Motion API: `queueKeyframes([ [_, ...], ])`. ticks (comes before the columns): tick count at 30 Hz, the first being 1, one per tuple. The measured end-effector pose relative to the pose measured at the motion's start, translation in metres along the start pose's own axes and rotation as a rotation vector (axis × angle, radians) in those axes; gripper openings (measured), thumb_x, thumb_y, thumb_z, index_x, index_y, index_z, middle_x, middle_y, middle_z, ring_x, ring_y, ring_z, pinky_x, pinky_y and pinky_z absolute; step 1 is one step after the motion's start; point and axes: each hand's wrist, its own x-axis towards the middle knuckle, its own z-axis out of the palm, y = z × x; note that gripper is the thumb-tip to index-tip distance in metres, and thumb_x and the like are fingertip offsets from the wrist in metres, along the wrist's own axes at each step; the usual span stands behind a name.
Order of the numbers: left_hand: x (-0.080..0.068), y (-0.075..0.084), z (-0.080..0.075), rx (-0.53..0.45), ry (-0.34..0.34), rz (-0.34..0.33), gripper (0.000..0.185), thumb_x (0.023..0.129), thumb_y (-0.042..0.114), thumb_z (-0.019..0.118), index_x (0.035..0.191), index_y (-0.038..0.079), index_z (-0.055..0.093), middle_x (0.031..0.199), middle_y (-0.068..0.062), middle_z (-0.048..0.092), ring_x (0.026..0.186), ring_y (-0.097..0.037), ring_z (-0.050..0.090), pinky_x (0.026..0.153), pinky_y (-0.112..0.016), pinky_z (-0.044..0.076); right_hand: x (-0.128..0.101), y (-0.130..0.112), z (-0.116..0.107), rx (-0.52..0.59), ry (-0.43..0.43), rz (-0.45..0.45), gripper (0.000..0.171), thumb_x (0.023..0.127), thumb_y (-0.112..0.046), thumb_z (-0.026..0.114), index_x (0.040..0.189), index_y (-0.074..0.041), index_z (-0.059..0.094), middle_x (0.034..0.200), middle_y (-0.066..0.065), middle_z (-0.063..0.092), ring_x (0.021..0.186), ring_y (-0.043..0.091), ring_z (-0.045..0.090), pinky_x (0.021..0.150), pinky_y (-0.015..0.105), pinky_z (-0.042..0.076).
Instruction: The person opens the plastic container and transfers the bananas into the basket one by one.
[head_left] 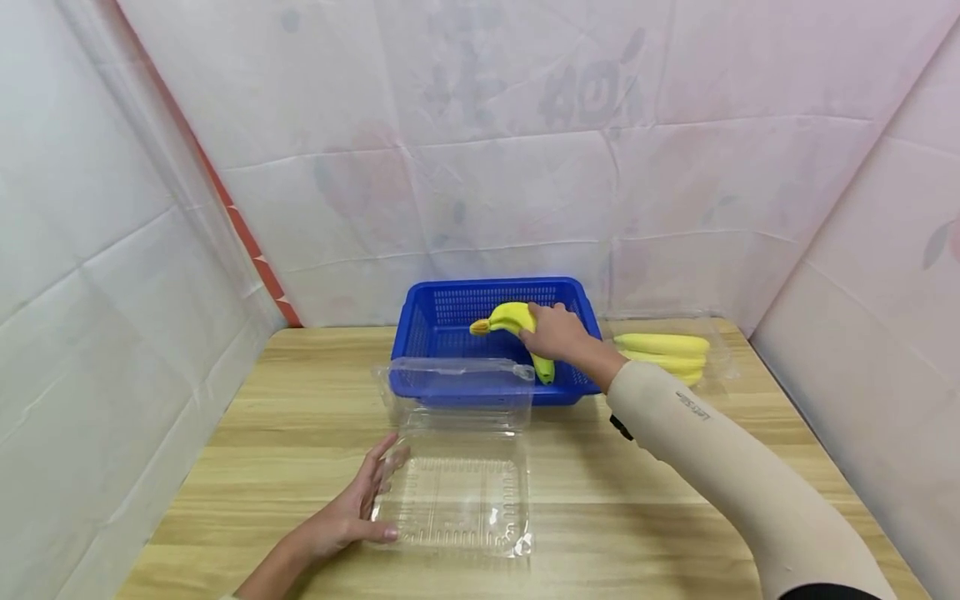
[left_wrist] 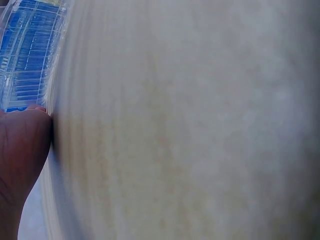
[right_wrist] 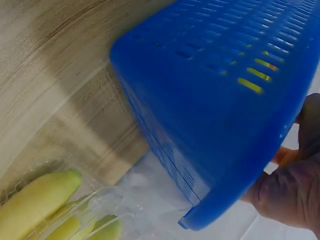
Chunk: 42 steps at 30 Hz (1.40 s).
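White sheets hang all around a wooden table. At the back of it sits a blue basket. Over the basket, the right hand has its fingers wrapped around a yellow banana. Just in front of the basket lies an open clear box with nothing in it yet. The left hand rests flat against the box's left edge, fingers straight. Right of the basket, a clear box of bananas is already filled. Nothing blocks the way.

One basket, two clamshells, four bananas.
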Motion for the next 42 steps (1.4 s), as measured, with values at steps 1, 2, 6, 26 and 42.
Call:
queueKeyframes([
  [1,0.000,0.000,0.000,-0.003,0.000,0.000,0.127,0.090,0.003,0.077,0.170,0.019,-0.020,0.175,-0.036,-0.011,0.155,-0.066,-0.018,0.112,-0.087,-0.015,0.001,0.000,0.000,-0.005,-0.015,0.018,0.073,0.106,-0.041,0.056,0.167,-0.006,0.035,0.131,0.024,0.066,0.107,0.035,0.059,0.074,0.041,0.056],
  [2,0.000,0.000,0.000,-0.003,-0.003,-0.001,0.127,0.090,0.003,0.077,0.169,0.018,-0.021,0.175,-0.036,-0.012,0.155,-0.067,-0.018,0.112,-0.087,-0.015,0.002,-0.001,0.001,-0.011,-0.032,0.036,0.074,0.107,-0.041,0.056,0.167,-0.005,0.034,0.134,0.026,0.065,0.109,0.036,0.059,0.077,0.042,0.057],
  [6,0.001,0.002,0.001,-0.014,-0.006,-0.008,0.127,0.091,0.003,0.077,0.169,0.017,-0.022,0.175,-0.035,-0.013,0.155,-0.067,-0.018,0.111,-0.089,-0.015,0.004,-0.001,0.002,-0.038,-0.083,0.101,0.074,0.106,-0.039,0.054,0.167,-0.003,0.031,0.150,0.031,0.056,0.125,0.044,0.058,0.093,0.050,0.058],
  [26,0.001,0.003,-0.001,-0.011,-0.013,-0.004,0.127,0.091,0.002,0.077,0.169,0.017,-0.021,0.175,-0.035,-0.012,0.156,-0.066,-0.017,0.111,-0.089,-0.014,0.006,0.004,0.000,-0.064,-0.209,0.161,0.081,0.103,-0.059,0.061,0.153,0.003,0.048,0.135,0.021,0.067,0.104,0.028,0.065,0.080,0.034,0.057],
  [42,-0.003,-0.001,-0.001,-0.023,-0.013,0.021,0.125,0.090,-0.001,0.077,0.169,0.013,-0.018,0.173,-0.039,-0.010,0.153,-0.068,-0.015,0.126,-0.032,0.032,0.009,0.009,0.002,-0.068,-0.242,0.149,0.062,0.101,-0.057,0.067,0.126,-0.001,0.064,0.104,0.012,0.068,0.080,0.019,0.064,0.063,0.027,0.051],
])
